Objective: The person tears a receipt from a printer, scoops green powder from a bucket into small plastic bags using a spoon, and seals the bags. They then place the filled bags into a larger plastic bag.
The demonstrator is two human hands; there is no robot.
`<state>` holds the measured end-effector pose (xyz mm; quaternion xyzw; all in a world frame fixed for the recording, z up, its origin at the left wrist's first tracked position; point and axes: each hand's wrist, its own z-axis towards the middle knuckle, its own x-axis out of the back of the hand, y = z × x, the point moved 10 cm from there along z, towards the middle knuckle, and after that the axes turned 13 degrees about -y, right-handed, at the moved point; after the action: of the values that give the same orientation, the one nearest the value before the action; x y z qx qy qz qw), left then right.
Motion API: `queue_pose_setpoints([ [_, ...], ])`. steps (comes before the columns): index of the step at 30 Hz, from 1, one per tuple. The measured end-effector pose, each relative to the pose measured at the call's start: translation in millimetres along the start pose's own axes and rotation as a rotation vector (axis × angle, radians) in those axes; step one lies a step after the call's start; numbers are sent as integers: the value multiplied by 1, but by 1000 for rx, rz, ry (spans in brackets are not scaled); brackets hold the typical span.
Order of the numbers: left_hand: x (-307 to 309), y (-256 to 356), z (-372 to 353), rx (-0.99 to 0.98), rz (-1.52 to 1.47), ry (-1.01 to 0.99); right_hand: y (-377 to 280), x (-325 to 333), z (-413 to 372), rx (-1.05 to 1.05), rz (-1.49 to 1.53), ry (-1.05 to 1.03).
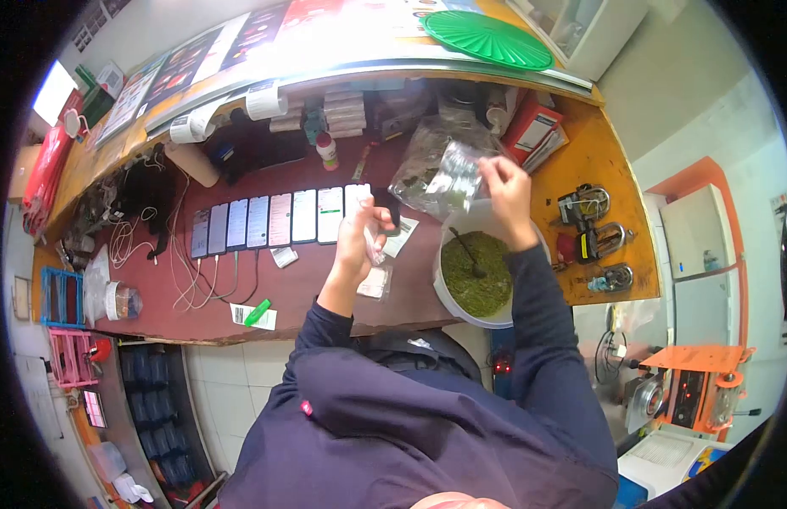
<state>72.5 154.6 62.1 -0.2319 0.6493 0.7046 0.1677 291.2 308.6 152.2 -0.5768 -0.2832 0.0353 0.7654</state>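
Note:
My right hand point(505, 191) pinches the edge of a small clear plastic bag point(458, 174), raised over the back rim of a white bucket point(444, 284). Green chopped material point(482, 284) fills much of the bucket, and a dark spoon point(468, 253) stands in it. My left hand point(358, 242) is raised over the desk, just in front of the right end of a row of phones point(280, 219). Its fingers are curled, and what they hold, if anything, is too small to make out. Behind the bucket lies a larger clear bag point(423, 165).
A small packet point(374, 282) and a green marker point(257, 312) lie near the desk's front edge. White cables point(190, 288) trail at the left. Metal clamp-like tools point(587, 204) rest on the wooden right side. A green round lid point(487, 40) sits on the upper shelf.

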Motion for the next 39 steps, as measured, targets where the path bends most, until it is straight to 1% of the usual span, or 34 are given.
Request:
queue_pose_setpoints([
  [1,2,-6,4,6,-192,-58,-5,6,16,94,-269,51],
  [2,1,-11,5,10,-384,-115,-1,4,27,85,-587,54],
  [3,1,-12,4,6,-452,-96,-10,-5,27,67,-844,86],
  [4,0,-12,4,-5,-450,-88,-18,-17,26,53,-1102,120],
  [5,4,-14,3,-14,-469,-17,-17,-33,24,94,-855,10],
  [6,7,-16,1,-22,-490,55,-32,-54,14,130,-607,-100],
  [8,14,-24,-1,-50,-472,64,-53,-117,-19,59,-188,-476],
  [9,16,-26,-3,-44,-448,118,-58,-137,-33,90,-169,-518],
  [10,17,-26,-4,-38,-422,169,-61,-153,-43,122,-151,-556],
  [11,16,-25,-6,-38,-420,171,-65,-152,-46,241,-130,-461],
  [12,14,-19,-8,-55,-311,154,-66,-153,-45,242,-128,-462],
  [13,11,-12,-10,-74,-204,136,-57,-151,-40,141,-28,-481],
  [14,11,-7,-12,-77,-204,136,-48,-150,-37,40,72,-497],
  [15,6,-3,-13,-49,-178,83,-38,-150,-36,-39,122,-537],
  [16,1,-1,-13,-22,-153,29,-36,-146,-35,-37,120,-536],
  [18,8,-6,-12,-29,-151,45,-29,-138,-36,-92,358,-527],
  [19,15,-17,-11,53,-137,46,-24,-132,-36,-136,446,-485],
  [20,21,-28,-11,136,-119,48,-21,-132,-37,-136,445,-485],
  [21,15,-26,-11,135,-119,47,-22,-130,-37,-97,404,-472],
  [22,9,-23,-9,101,-166,54,-24,-128,-38,-58,362,-457],
  [24,-4,-18,-8,71,-216,56,-24,-131,-43,-62,393,-461],
  [26,-21,-13,-5,32,-242,-33,-21,-140,-48,-95,501,-485],
  [27,-19,-14,-4,-35,-187,-40,-20,-139,-47,-72,438,-459],
  [28,-14,-20,-3,-34,-188,-43,-19,-138,-47,-73,437,-456],
  [29,-6,-23,-2,-48,-135,-10,-19,-133,-46,-58,335,-431],
  [30,-5,-15,-2,-63,-82,22,-21,-128,-45,-42,233,-406],
  [31,-8,-9,-1,-63,-83,20,-20,-126,-45,-42,232,-404],
  [33,-9,0,-5,-11,5,89,-15,-128,-49,-83,349,-478],
  [34,-8,1,-5,-11,4,89,-15,-126,-49,-83,348,-478],
  [36,-15,-6,-5,65,-22,-23,-21,-126,-50,-51,288,-512],
  [37,-12,-6,-6,65,-21,-22,-22,-125,-51,-51,289,-513],
  [39,-12,-9,-5,94,-64,-67,-19,-123,-52,-107,519,-506],
])
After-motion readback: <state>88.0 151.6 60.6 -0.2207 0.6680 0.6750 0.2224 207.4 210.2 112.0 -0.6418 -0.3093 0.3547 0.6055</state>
